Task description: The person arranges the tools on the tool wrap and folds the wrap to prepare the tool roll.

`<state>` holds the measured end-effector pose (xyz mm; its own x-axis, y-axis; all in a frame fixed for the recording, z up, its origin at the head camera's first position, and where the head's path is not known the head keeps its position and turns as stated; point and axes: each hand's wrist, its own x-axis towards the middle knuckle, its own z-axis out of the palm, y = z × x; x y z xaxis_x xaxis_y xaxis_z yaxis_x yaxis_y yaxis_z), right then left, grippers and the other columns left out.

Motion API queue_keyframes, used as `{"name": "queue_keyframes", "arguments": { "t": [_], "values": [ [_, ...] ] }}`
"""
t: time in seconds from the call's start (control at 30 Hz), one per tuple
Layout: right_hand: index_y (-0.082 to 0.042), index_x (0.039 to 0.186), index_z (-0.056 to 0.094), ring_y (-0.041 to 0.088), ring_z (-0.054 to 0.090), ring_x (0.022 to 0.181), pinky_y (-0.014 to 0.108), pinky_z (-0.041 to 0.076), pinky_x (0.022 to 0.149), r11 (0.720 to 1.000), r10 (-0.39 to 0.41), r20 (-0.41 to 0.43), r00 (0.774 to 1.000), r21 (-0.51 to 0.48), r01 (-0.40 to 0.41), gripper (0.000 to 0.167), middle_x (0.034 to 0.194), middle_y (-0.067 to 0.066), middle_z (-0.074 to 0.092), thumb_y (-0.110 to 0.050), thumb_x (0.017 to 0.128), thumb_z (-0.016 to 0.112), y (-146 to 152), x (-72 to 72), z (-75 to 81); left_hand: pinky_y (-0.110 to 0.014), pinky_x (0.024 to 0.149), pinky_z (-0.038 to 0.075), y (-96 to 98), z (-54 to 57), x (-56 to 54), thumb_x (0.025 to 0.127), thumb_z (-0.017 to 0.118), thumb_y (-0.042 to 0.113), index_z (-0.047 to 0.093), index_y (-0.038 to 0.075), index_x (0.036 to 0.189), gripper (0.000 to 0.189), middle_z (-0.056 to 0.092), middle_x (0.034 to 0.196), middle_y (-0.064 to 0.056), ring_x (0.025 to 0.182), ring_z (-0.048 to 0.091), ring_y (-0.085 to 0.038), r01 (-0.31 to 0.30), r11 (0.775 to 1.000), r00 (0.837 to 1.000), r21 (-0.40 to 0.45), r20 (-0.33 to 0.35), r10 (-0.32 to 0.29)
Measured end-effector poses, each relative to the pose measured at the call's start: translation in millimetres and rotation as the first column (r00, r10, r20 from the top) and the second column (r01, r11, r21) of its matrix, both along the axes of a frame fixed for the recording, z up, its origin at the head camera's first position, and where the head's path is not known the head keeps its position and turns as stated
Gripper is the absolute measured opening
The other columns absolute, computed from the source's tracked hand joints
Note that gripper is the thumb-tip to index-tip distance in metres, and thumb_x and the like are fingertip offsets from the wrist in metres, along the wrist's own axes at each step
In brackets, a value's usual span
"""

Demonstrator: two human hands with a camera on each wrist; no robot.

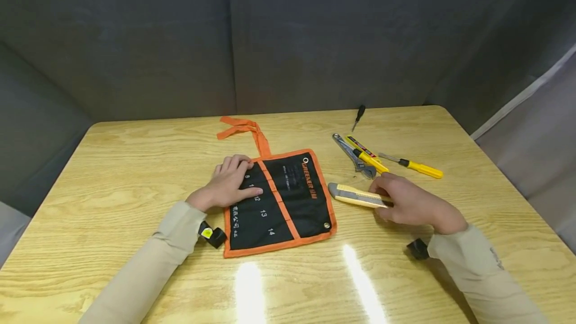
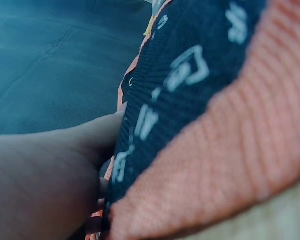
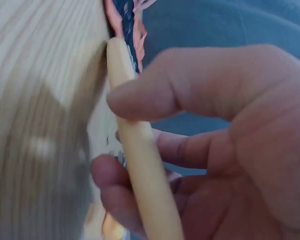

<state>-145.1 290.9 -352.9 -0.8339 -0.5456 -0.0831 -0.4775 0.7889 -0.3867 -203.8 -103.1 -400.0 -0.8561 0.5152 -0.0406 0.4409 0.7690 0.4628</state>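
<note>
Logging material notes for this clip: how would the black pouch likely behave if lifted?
The black pouch would probably sag, looking like thin cloth with limp orange ties. It likely won't roll, since it lies flat.

The left arm (image 1: 144,269) is slanting up and inward from the lower left, sleeved almost to the left wrist (image 1: 200,200). The left hand (image 1: 227,184) is lying palm down, its left fingers (image 1: 235,161) bending gently and pointing forward, close beside one another, while the left thumb (image 1: 249,194) is stretching to the right, apart from them. The right arm (image 1: 488,274) is slanting inward from the lower right, likewise sleeved almost to the right wrist (image 1: 451,220). The right hand (image 1: 407,203) is pointing inward and gripping: the right thumb (image 3: 145,100) is pressing from one side, the right fingers (image 3: 121,200) are curling opposite it.
</note>
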Motion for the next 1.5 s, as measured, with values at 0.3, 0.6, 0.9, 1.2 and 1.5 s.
{"name": "queue_keyframes", "arguments": {
  "t": [0.3,0.6,0.9,1.2,1.5],
  "values": [
    [-0.004,0.103,0.061,0.011,0.035,0.073,0.028,0.039,0.065,0.998,0.001,-0.106,0.994,-0.054,-0.007,0.025,0.086,0.002,0.047,-0.002,0.081,0.074,-4.0,3.5,8.8,-0.055,0.109,0.022,0.1,1.8,-0.4,0.089,0.062,0.051,0.037,-0.001,0.145,0.080,0.023,0.152,-0.017,0.138,0.021,-0.037,0.023,0.999,0.999,-0.045,0.031,-0.021],
    [-0.013,0.110,0.067,0.008,0.050,0.080,0.025,0.045,0.069,0.992,0.076,-0.057,0.995,-0.099,-0.082,0.030,0.101,-0.004,0.063,-0.005,0.082,0.074,-22.6,5.4,3.0,-0.057,0.113,0.015,-0.1,3.1,0.4,0.091,0.056,0.056,0.019,0.003,0.153,0.090,0.012,0.159,-0.015,0.144,0.013,-0.037,0.063,0.994,0.995,-0.089,0.077,-0.056],
    [-0.010,0.119,0.068,0.003,0.053,0.079,0.024,0.048,0.067,0.980,0.159,0.007,0.987,-0.121,-0.157,0.037,0.102,-0.005,0.067,-0.005,0.083,0.073,-28.0,4.5,-4.1,-0.057,0.115,0.011,-0.1,2.9,2.4,0.080,0.064,0.065,0.009,0.005,0.155,0.110,0.005,0.161,-0.013,0.147,0.006,-0.036,0.092,0.985,0.993,-0.145,0.087,-0.080],
    [-0.009,0.123,0.067,0.002,0.051,0.077,0.025,0.048,0.066,0.967,0.217,0.010,0.976,-0.137,-0.214,0.037,0.098,-0.007,0.067,-0.007,0.086,0.072,-34.6,5.6,-7.3,-0.058,0.115,0.010,-0.5,1.2,1.7,0.079,0.066,0.064,0.009,0.005,0.155,0.112,0.005,0.161,-0.014,0.147,0.006,-0.036,0.091,0.986,0.993,-0.137,0.085,-0.080],
    [-0.011,0.119,0.068,0.007,0.053,0.079,0.026,0.048,0.068,0.976,0.193,0.034,0.981,-0.105,-0.188,0.035,0.101,-0.004,0.066,-0.005,0.084,0.072,-42.4,5.8,-5.9,-0.059,0.115,0.011,2.9,3.2,3.6,0.080,0.067,0.062,0.012,0.003,0.155,0.110,0.005,0.160,-0.016,0.146,0.006,-0.036,0.089,0.986,0.994,-0.138,0.078,-0.078]
  ]
}}
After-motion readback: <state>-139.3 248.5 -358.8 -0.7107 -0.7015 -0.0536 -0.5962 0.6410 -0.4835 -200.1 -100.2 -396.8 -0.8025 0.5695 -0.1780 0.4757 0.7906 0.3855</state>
